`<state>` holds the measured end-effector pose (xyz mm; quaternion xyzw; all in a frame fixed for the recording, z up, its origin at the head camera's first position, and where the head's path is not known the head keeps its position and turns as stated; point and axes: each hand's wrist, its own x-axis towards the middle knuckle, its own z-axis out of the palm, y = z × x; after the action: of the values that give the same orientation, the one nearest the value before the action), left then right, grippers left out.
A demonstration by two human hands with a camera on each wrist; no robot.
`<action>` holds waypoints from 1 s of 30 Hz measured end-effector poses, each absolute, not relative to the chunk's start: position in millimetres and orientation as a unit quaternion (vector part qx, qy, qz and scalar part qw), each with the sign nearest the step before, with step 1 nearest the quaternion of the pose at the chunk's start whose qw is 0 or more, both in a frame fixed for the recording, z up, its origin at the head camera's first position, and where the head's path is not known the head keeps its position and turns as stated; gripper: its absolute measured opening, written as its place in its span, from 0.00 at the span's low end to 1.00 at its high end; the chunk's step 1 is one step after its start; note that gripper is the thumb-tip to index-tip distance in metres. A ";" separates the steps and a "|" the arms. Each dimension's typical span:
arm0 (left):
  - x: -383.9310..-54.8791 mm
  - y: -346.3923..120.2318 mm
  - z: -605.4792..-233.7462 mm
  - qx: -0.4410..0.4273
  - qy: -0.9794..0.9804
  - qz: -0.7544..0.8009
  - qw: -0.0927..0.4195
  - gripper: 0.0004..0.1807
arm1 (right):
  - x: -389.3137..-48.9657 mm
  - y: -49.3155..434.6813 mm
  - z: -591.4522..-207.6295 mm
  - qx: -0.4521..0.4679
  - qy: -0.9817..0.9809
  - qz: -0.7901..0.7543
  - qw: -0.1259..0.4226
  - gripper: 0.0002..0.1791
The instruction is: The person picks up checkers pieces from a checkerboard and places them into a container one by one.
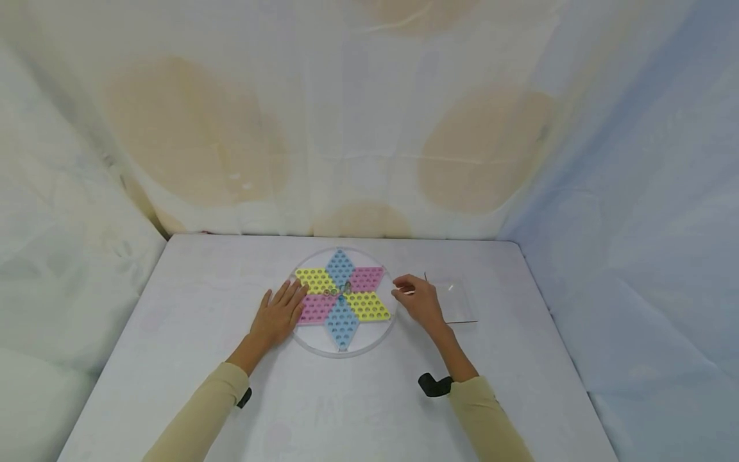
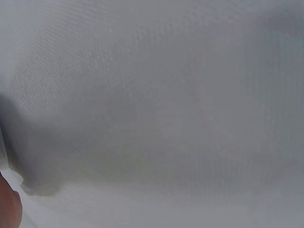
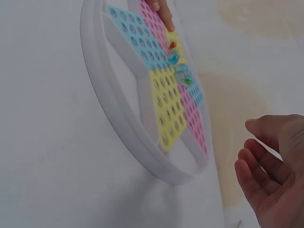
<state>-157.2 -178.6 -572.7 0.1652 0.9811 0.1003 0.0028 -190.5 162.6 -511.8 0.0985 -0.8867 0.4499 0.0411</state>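
A round Chinese checkers board (image 1: 369, 350) lies on the white table, its star points coloured pink, yellow and blue with many small holes. Several glass marbles (image 3: 174, 58) sit together around its centre. My left hand (image 1: 281, 314) rests at the board's left side, fingers straight and laid over the rim onto the coloured star. The left wrist view shows mostly blurred cloth and a bit of skin at its corner. Just beyond the board's right rim, my right hand (image 1: 419, 301) hovers with loosely bent fingers; thumb and fingertips stand apart, nothing visible between them.
A clear flat plastic box or lid (image 1: 458, 303) lies on the table right of the board, partly behind the right hand. White patterned curtains (image 1: 358, 128) rise behind the table's far edge (image 1: 242, 236) and along both sides.
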 end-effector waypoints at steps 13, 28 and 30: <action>-156.7 -179.1 -573.6 0.164 0.982 0.098 -0.001 0.30 | -182.8 123.8 -527.1 0.143 -0.865 0.481 0.010 0.11; -155.5 -180.4 -572.9 0.157 0.982 0.106 0.010 0.30 | -182.5 89.5 -543.2 0.137 -0.866 0.480 -0.020 0.13; -155.2 -180.6 -572.8 0.156 0.982 0.107 0.012 0.30 | -182.9 86.5 -544.5 0.140 -0.867 0.479 -0.019 0.13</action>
<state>-155.2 -180.6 -572.8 0.1561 0.9818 0.1072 0.0118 -182.9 86.5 -544.5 0.1398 -0.8665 0.4788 -0.0187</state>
